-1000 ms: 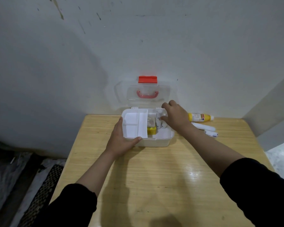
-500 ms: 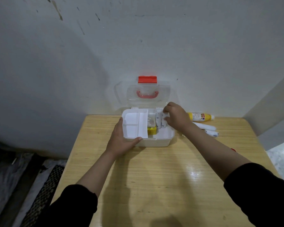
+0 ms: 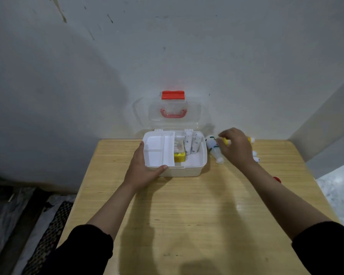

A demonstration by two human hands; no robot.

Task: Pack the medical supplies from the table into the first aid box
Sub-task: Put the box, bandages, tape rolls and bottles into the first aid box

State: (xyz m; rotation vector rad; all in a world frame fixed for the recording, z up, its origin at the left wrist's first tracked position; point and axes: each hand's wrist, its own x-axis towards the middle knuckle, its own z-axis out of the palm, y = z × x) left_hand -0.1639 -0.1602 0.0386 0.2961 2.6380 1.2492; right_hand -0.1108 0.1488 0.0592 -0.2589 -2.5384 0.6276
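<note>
Right hand (image 3: 235, 146) now outside first aid box (image 3: 187, 171), over bottles (image 3: 213, 148).

A pale wooden table (image 3: 187, 215) stands against a scuffed grey wall (image 3: 167, 46), a dark woven mat (image 3: 46, 239) lying beside it.

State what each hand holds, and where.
Left hand grips the first aid box at its front-left corner. Right hand is on a yellow-tipped item; whether it grips cannot be told.

left hand (image 3: 141, 171) steadies box (image 3: 187, 171); right hand (image 3: 235, 144) beside it.
</note>
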